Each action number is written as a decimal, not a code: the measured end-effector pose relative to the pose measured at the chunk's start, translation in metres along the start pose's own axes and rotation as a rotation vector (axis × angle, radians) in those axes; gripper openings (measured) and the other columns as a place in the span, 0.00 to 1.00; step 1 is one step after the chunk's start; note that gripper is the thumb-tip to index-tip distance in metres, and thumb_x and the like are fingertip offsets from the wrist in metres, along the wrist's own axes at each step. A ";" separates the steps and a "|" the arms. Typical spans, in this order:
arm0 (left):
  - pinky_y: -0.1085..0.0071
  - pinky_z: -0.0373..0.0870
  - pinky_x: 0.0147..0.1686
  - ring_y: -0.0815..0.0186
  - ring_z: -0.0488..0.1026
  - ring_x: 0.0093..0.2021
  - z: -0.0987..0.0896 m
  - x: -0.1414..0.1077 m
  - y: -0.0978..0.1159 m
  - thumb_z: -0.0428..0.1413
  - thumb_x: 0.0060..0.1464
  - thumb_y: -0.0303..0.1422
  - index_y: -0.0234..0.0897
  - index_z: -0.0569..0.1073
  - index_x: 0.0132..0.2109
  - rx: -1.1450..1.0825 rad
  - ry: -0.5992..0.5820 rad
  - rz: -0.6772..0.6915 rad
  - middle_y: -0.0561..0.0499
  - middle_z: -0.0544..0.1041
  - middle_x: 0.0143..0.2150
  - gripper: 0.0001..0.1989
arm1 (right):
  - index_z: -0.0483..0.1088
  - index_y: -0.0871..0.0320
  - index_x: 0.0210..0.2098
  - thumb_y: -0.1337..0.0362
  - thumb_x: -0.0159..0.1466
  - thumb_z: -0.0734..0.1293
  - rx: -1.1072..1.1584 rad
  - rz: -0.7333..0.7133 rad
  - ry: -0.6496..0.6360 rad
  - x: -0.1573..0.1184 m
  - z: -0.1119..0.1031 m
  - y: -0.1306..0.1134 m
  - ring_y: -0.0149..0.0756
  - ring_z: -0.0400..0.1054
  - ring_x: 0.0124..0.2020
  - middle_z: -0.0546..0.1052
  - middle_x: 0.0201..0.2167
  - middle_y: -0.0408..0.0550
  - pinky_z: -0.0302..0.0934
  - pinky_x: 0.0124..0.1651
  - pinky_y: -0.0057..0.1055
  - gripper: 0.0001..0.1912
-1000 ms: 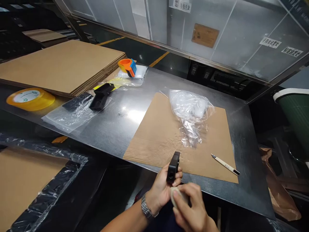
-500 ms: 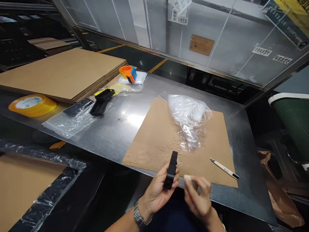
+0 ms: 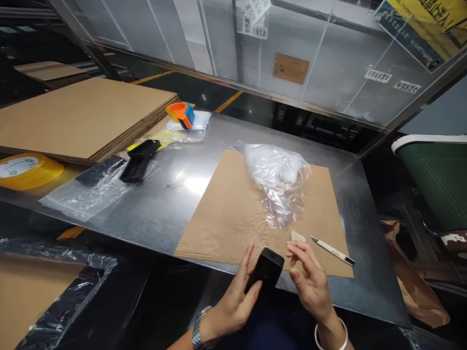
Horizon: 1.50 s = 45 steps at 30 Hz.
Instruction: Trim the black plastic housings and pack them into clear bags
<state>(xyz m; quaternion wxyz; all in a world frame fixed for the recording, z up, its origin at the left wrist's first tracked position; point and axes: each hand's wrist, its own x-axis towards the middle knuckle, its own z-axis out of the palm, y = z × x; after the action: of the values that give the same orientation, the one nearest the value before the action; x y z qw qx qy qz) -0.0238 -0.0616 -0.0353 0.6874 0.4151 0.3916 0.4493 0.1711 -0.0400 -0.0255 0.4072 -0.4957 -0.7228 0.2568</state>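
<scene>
A black rectangular block-like part (image 3: 269, 267) is gripped in my left hand (image 3: 237, 299), between the thumb and the fingers, just off the table's front edge. Its near-square end, with a small hole, faces up. To the right, my right hand (image 3: 312, 282) is raised with curled fingers apart and nothing held. Just beyond those fingertips a small cream-coloured block (image 3: 298, 236) lies on the cardboard sheet (image 3: 215, 218). A white craft knife marked A26 (image 3: 332, 250) rests to its right. Further back on the sheet sits a crumpled clear plastic bag (image 3: 279, 167) with white contents.
On the left lie a black tray-like part (image 3: 139, 161), clear plastic bags (image 3: 91, 194), a roll of yellow tape (image 3: 32, 171), an orange-and-blue tape dispenser (image 3: 181, 114) and stacked cardboard (image 3: 87, 114). A clear panel (image 3: 219, 43) stands along the back; a green bin (image 3: 434, 180) is at right.
The cream block has left my right hand and now lies on the cardboard. My right hand has opened. In my left hand the black part has turned, its end now facing up.
</scene>
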 end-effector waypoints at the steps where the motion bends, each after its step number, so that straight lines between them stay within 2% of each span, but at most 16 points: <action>1: 0.62 0.42 0.62 0.60 0.55 0.62 0.002 -0.001 0.004 0.53 0.54 0.25 0.38 0.45 0.65 0.025 -0.048 -0.007 0.42 0.61 0.62 0.36 | 0.63 0.54 0.53 0.60 0.65 0.60 0.113 0.003 -0.018 0.001 -0.002 -0.011 0.35 0.65 0.39 0.66 0.48 0.54 0.65 0.37 0.31 0.17; 3: 0.63 0.41 0.63 0.61 0.49 0.64 0.003 -0.003 0.010 0.51 0.55 0.26 0.40 0.49 0.64 0.092 -0.138 -0.020 0.46 0.56 0.64 0.32 | 0.66 0.54 0.49 0.62 0.63 0.62 0.253 0.018 -0.038 0.003 -0.004 -0.025 0.31 0.65 0.34 0.68 0.43 0.51 0.64 0.33 0.28 0.14; 5: 0.63 0.42 0.63 0.61 0.47 0.65 0.002 -0.008 0.014 0.51 0.55 0.27 0.43 0.53 0.63 0.176 -0.167 -0.035 0.50 0.54 0.65 0.29 | 0.68 0.54 0.45 0.65 0.62 0.63 0.340 0.060 -0.070 0.007 -0.006 -0.028 0.28 0.65 0.30 0.69 0.39 0.48 0.63 0.29 0.25 0.10; 12: 0.64 0.46 0.62 0.59 0.53 0.63 0.004 -0.023 0.027 0.53 0.54 0.27 0.47 0.58 0.60 0.302 -0.134 -0.048 0.54 0.58 0.63 0.28 | 0.70 0.54 0.42 0.65 0.60 0.65 0.537 0.119 -0.195 0.006 -0.010 -0.023 0.24 0.62 0.26 0.67 0.37 0.47 0.61 0.24 0.21 0.09; 18: 0.63 0.49 0.61 0.57 0.57 0.61 0.011 -0.024 0.035 0.54 0.52 0.25 0.47 0.61 0.59 0.265 -0.107 -0.012 0.52 0.61 0.61 0.28 | 0.70 0.58 0.30 0.66 0.58 0.67 0.640 0.169 -0.144 0.001 -0.005 -0.022 0.20 0.58 0.21 0.68 0.35 0.46 0.56 0.20 0.19 0.02; 20: 0.64 0.50 0.61 0.58 0.57 0.61 0.011 -0.025 0.033 0.54 0.52 0.25 0.47 0.61 0.59 0.259 -0.097 0.001 0.53 0.61 0.61 0.28 | 0.70 0.58 0.30 0.66 0.58 0.67 0.656 0.169 -0.118 0.000 -0.002 -0.021 0.20 0.58 0.21 0.68 0.35 0.46 0.56 0.20 0.19 0.02; 24: 0.64 0.51 0.61 0.58 0.57 0.61 0.007 -0.026 0.027 0.51 0.54 0.25 0.45 0.58 0.61 0.318 -0.102 0.057 0.51 0.60 0.62 0.27 | 0.72 0.56 0.37 0.66 0.58 0.66 0.640 0.159 -0.140 0.001 0.001 -0.018 0.23 0.60 0.23 0.68 0.35 0.47 0.58 0.21 0.20 0.06; 27: 0.63 0.52 0.60 0.59 0.56 0.62 0.005 -0.026 0.024 0.48 0.56 0.25 0.44 0.54 0.63 0.392 -0.140 0.129 0.50 0.58 0.63 0.28 | 0.72 0.56 0.33 0.67 0.58 0.66 0.627 0.183 -0.154 0.002 0.002 -0.016 0.22 0.60 0.22 0.68 0.34 0.46 0.58 0.21 0.19 0.03; 30: 0.64 0.53 0.60 0.61 0.55 0.62 0.006 -0.026 0.022 0.47 0.57 0.24 0.47 0.51 0.63 0.410 -0.155 0.142 0.51 0.58 0.64 0.29 | 0.70 0.56 0.30 0.67 0.58 0.67 0.627 0.195 -0.141 0.001 0.004 -0.015 0.22 0.60 0.22 0.68 0.34 0.45 0.57 0.21 0.19 0.00; 33: 0.64 0.53 0.60 0.60 0.56 0.62 0.005 -0.026 0.020 0.47 0.58 0.26 0.48 0.52 0.63 0.372 -0.162 0.103 0.51 0.58 0.63 0.28 | 0.69 0.57 0.27 0.67 0.57 0.67 0.651 0.207 -0.127 0.001 0.006 -0.014 0.22 0.60 0.23 0.67 0.33 0.45 0.57 0.21 0.19 0.03; 35: 0.64 0.54 0.60 0.59 0.56 0.62 0.005 -0.026 0.018 0.47 0.58 0.27 0.47 0.53 0.63 0.336 -0.156 0.057 0.50 0.59 0.63 0.27 | 0.70 0.55 0.32 0.67 0.58 0.67 0.687 0.217 -0.139 0.001 0.007 -0.014 0.23 0.61 0.23 0.67 0.34 0.45 0.58 0.21 0.19 0.02; 38: 0.63 0.53 0.60 0.57 0.53 0.63 0.004 -0.026 0.017 0.48 0.58 0.29 0.46 0.54 0.63 0.272 -0.137 -0.007 0.49 0.58 0.64 0.27 | 0.72 0.54 0.37 0.67 0.58 0.66 0.729 0.222 -0.163 0.002 0.008 -0.015 0.22 0.61 0.23 0.66 0.35 0.46 0.60 0.20 0.19 0.06; 41: 0.62 0.50 0.61 0.57 0.51 0.64 0.004 -0.025 0.017 0.50 0.57 0.31 0.45 0.55 0.63 0.182 -0.123 -0.085 0.48 0.58 0.64 0.27 | 0.70 0.57 0.31 0.67 0.58 0.66 0.753 0.247 -0.151 0.002 0.010 -0.014 0.21 0.60 0.21 0.66 0.35 0.45 0.59 0.20 0.19 0.01; 45: 0.63 0.51 0.61 0.57 0.54 0.62 0.004 -0.020 0.018 0.54 0.54 0.32 0.45 0.60 0.60 -0.011 -0.103 -0.180 0.47 0.61 0.62 0.26 | 0.65 0.57 0.28 0.65 0.58 0.67 0.782 0.293 -0.104 0.001 0.015 -0.012 0.22 0.61 0.21 0.67 0.34 0.45 0.59 0.19 0.19 0.05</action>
<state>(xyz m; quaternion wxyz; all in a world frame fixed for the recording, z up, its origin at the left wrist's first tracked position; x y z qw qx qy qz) -0.0309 -0.0771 -0.0140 0.7465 0.3969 0.3889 0.3659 0.1522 -0.0428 -0.0243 0.4866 -0.3879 -0.5124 0.5917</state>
